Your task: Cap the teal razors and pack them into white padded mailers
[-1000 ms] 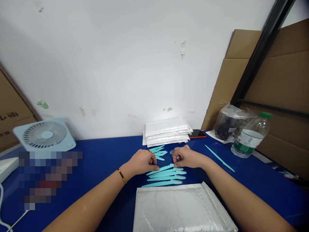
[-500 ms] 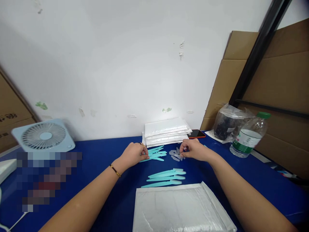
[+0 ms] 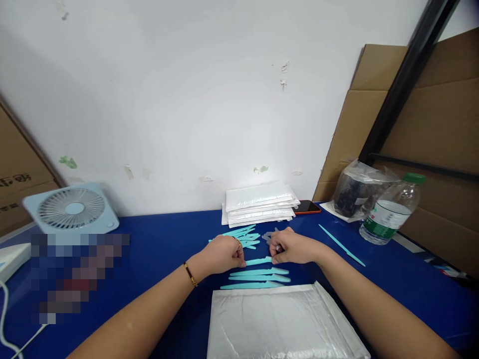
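Note:
A turquoise stick-like tool spans the gap between my two hands. My left hand pinches its thin end, and my right hand closes its fingers at the wider end. Below it, several matching turquoise tools lie side by side. Behind my left hand is a loose pile of turquoise tools. Small translucent pieces lie beside my right hand, partly hidden by it. A silvery padded envelope lies flat nearest me.
White padded envelopes are stacked by the wall, beside a phone. One turquoise tool lies right of my right hand. Further right stand a bottle and a bagged dark item. A blue fan is at left.
Both hands have come nearer to me and closer together, now with a turquoise tool between them. The single tool on the right, earlier mostly hidden by my right arm, now shows.

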